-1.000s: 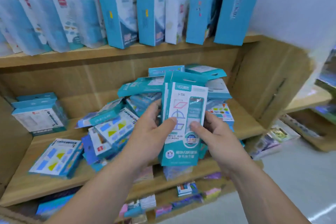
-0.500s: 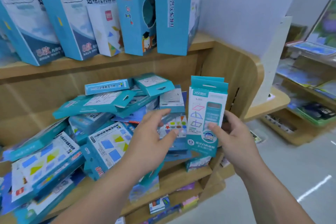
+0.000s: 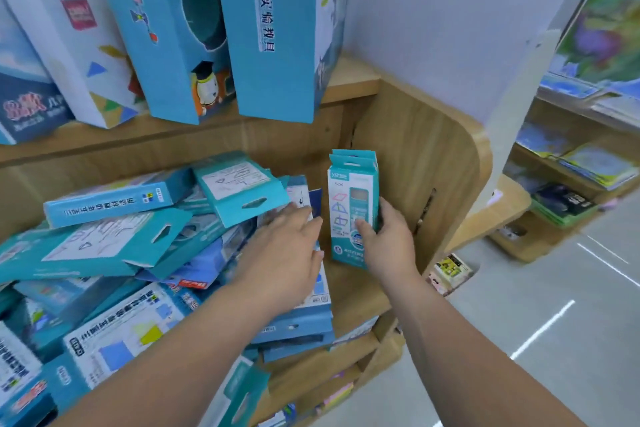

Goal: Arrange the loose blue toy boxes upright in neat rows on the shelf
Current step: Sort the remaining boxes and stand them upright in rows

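Observation:
A small stack of slim teal and white toy boxes (image 3: 349, 198) stands upright at the right end of the wooden shelf (image 3: 353, 291), close to the shelf's side panel. My right hand (image 3: 388, 239) grips the stack from its right side, thumb on the front. My left hand (image 3: 287, 253) lies flat, fingers spread, on the edge of a jumbled pile of blue toy boxes (image 3: 114, 243) that covers the shelf's left and middle. Nothing is held in the left hand.
Tall blue boxes (image 3: 270, 31) stand upright on the shelf above. The curved wooden side panel (image 3: 436, 191) closes the shelf on the right. Lower shelves hold small colourful packs (image 3: 450, 270). A second display of books (image 3: 581, 163) stands across the grey floor aisle.
The right hand has carried the slim boxes rightward and down onto the shelf's right end. The left hand let go of them and now rests on the pile. The view swung right.

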